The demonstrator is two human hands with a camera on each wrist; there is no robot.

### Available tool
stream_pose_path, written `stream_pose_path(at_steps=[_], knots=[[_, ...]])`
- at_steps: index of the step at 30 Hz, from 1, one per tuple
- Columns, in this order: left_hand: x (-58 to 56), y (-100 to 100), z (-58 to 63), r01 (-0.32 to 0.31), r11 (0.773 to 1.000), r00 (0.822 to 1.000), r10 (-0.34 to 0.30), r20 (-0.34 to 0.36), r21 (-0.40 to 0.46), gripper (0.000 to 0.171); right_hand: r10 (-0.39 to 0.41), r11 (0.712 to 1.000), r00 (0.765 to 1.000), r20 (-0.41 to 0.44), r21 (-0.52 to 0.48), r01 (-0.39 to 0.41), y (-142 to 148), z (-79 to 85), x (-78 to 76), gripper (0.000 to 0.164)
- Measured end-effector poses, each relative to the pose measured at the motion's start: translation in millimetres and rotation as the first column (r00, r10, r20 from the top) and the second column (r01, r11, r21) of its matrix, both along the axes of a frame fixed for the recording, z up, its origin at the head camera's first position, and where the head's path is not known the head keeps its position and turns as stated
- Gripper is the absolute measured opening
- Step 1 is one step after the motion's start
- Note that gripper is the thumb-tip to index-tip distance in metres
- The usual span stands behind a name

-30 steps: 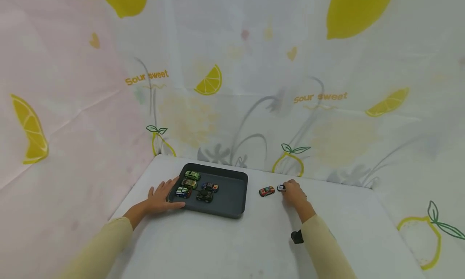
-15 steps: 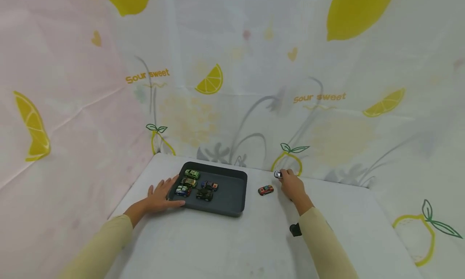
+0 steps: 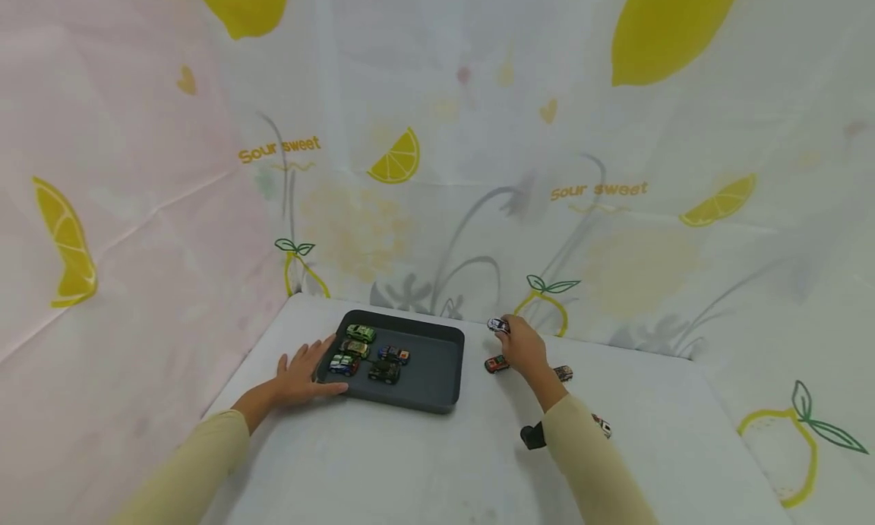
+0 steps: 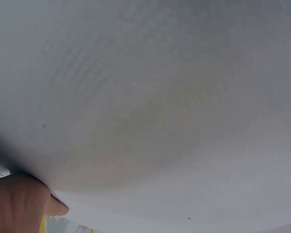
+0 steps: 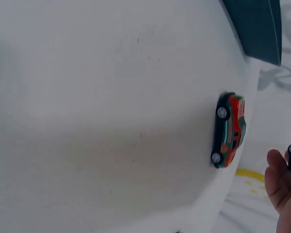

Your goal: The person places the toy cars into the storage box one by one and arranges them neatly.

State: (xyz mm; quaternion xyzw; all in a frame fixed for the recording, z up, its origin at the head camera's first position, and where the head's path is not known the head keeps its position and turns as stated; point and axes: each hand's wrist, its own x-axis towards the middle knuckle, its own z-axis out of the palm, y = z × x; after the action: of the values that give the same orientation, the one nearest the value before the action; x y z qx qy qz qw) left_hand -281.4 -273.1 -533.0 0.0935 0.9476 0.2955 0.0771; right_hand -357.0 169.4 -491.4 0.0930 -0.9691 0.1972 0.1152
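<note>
In the head view my right hand (image 3: 526, 349) pinches a small white toy car (image 3: 498, 325) above the table. Below it and slightly left, a red toy car (image 3: 496, 364) lies on the white surface; the right wrist view also shows this red toy car (image 5: 229, 131) on its wheels, with my fingers at the right edge. My left hand (image 3: 301, 374) rests with spread fingers at the left side of a dark grey tray (image 3: 434, 365). Several toy cars, among them a green one (image 3: 361, 333), sit in the tray's left half. Only a bit of the left hand (image 4: 19, 204) shows in the left wrist view.
A toy car (image 3: 563, 373) lies just right of my right wrist. Another toy car (image 3: 602, 426) is partly hidden by the right sleeve (image 3: 598, 464). A lemon-print cloth backdrop (image 3: 437, 229) stands behind the table (image 3: 410, 464), and a pink one (image 3: 150, 282) on the left.
My right hand has lifted the white toy car and carried it left, to above the red one. Two toy cars behind the right arm have come into view. The left hand has stayed put.
</note>
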Motion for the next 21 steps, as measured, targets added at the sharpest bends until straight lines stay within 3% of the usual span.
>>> stream_pose_path(at_steps=[11, 15, 21], knots=[[-3.3, 0.8, -6.3, -0.004, 1.0, 1.0, 0.004, -0.008, -0.021, 0.108, 0.103, 0.986, 0.991, -0.083, -0.12, -0.113, -36.9, 5.8, -0.5, 0.032], [-5.0, 0.0, -7.2, -0.008, 0.999, 1.0, 0.008, -0.012, -0.038, 0.108, 0.122, 0.983, 0.992, -0.04, -0.13, -0.127, -43.2, 3.8, -4.1, 0.033], [-1.5, 1.0, 0.6, -0.008, 0.999, 1.0, 0.008, -0.002, -0.043, 0.108, 0.146, 0.977, 0.989, -0.007, -0.159, -0.146, -59.1, 3.0, -4.2, 0.033]])
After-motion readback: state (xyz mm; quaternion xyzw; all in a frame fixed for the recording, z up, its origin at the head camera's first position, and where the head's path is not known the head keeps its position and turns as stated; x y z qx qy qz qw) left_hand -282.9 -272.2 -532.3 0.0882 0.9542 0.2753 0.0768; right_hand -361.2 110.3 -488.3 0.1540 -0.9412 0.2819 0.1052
